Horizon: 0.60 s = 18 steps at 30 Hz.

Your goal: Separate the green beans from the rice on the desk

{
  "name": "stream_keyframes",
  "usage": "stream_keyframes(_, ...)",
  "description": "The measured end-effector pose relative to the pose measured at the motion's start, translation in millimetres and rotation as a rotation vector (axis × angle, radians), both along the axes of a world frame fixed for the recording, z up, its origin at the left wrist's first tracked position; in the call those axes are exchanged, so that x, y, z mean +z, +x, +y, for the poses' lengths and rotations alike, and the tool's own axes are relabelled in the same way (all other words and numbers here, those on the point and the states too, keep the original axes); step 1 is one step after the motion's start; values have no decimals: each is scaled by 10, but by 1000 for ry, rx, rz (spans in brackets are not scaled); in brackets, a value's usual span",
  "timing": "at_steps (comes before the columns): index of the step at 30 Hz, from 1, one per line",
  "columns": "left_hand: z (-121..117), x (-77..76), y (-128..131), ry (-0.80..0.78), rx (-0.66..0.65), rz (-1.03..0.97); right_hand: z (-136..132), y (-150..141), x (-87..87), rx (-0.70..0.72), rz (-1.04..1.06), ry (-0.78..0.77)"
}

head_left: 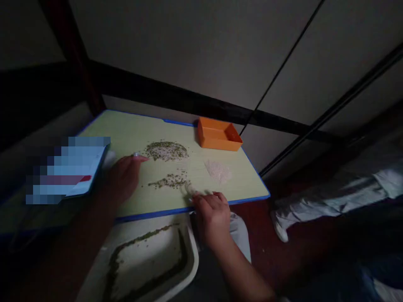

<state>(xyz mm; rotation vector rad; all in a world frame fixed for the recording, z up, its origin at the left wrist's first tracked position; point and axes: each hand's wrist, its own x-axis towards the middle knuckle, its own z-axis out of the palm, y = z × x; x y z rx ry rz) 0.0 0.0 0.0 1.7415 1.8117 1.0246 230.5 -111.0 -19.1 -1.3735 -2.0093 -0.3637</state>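
A mixed pile of small green and pale grains (166, 151) lies on a yellow tabletop (132, 121) with a blue edge. My left hand (126, 176) rests at the left side of this pile, its visible fingers stretched towards the grains. A smaller scatter of green and pale grains (173, 180) is nearer to me. Just right of that scatter, my right hand (214, 214) hangs over the front edge with curled fingers. Blur at its fingertips hides what they hold, if anything. Farther right sits a separate heap of pale grains (218, 171).
An orange open box (220, 136) stands at the back right. A lit tablet or phone (78, 167), partly pixelated, is on the left. Below the front edge is a white basin (193, 260) with dark green grains along its inside. Another person's leg (330, 205) extends at the right.
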Motion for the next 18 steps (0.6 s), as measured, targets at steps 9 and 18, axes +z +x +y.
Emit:
stream_keyframes(9, -44, 31, -21, 0, -26, -18, -94, 37, -13, 65, 34, 23)
stream_keyframes(18, -87, 74, 18, 5, 6, -22, -68, 70, -1, 23, 23, 50)
